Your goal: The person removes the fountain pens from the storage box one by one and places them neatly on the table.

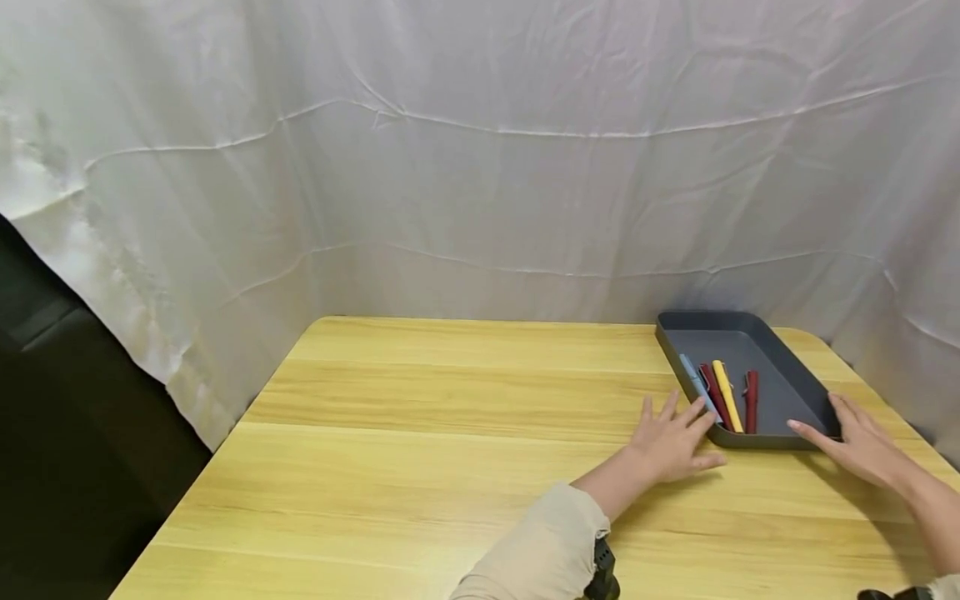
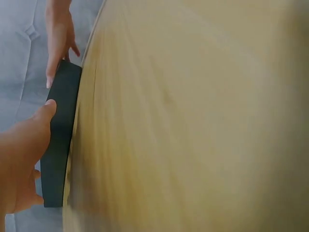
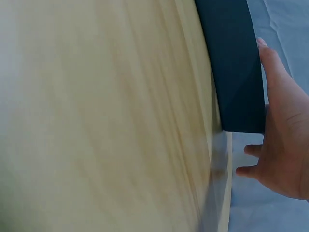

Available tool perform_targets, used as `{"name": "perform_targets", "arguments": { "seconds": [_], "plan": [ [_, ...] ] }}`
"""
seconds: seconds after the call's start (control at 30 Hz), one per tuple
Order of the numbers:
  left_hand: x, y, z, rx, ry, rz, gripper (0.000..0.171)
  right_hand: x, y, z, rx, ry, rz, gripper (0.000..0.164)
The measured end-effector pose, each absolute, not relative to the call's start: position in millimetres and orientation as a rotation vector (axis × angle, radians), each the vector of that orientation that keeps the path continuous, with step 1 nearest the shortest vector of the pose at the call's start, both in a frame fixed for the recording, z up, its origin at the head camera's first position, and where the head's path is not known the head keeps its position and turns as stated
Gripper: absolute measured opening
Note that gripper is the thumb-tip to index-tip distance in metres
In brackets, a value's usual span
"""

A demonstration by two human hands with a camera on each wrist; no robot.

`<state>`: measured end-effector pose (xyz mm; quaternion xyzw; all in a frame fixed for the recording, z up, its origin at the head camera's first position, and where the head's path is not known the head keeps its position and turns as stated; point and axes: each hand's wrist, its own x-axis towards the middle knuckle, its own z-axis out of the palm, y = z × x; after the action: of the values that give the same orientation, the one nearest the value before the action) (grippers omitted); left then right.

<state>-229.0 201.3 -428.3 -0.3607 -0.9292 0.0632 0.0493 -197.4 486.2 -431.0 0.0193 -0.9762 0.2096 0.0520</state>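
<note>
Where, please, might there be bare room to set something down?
The widest free patch is the table left of the left hand, bordered by the hanging cloth at the far edge. Inside the tray, the floor beyond the pens is bare too. The tray's near-left corner is crowded by pens and the left hand; the right hand occupies its near-right corner.

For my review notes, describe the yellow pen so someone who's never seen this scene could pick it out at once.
On the wooden table, find the dark gray tray toward the far right. Inside its near half, look for the yellow pen. It lies between two dark red pens, set apart by its bright yellow color.
</note>
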Motion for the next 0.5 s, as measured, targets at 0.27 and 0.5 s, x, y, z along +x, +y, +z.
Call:
{"name": "perform_targets", "arguments": {
  "seconds": [0.27,0.5],
  "plan": [
    [-227.6,181.7,-426.9,-1.090,-2.795,0.188,0.064,-192.9,462.8,-426.0,0.071,-2.985,0.691,0.091],
    [-220.7,173.7,-423.6,-1.020,-2.767,0.142,0.062,-187.6,443.7,-419.0,0.019,-3.039,0.685,0.093]
  ]
}}
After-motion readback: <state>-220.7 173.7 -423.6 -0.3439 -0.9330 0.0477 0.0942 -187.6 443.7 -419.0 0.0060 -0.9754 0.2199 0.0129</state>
